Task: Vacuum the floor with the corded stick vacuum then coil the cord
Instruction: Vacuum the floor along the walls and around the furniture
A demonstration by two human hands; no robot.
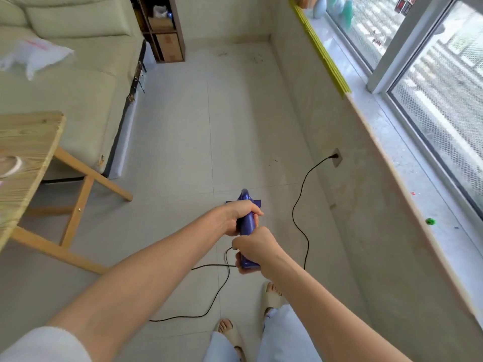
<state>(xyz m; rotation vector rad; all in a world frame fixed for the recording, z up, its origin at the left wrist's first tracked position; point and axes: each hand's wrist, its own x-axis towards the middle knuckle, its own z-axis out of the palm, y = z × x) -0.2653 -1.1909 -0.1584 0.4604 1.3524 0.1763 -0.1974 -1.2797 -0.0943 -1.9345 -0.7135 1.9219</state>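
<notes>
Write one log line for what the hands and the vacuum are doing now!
left hand: grips vacuum handle, upper | right hand: grips handle, lower | cord: plugged into wall outlet, loose on floor | coiling: not yet

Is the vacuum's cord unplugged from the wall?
No, the black cord runs from the vacuum up to a plug seated in the wall outlet.

Soft, bright daylight enters through the large mesh-screened window (431,82) on the right and spreads evenly over the pale tiled floor (198,131). Shadows are faint and diffuse. The glass and the light stone sill (407,163) look slightly washed out. Wide-angle distortion bends straight lines near the edges, and the whole picture is a little soft, more so toward the corners.
</notes>
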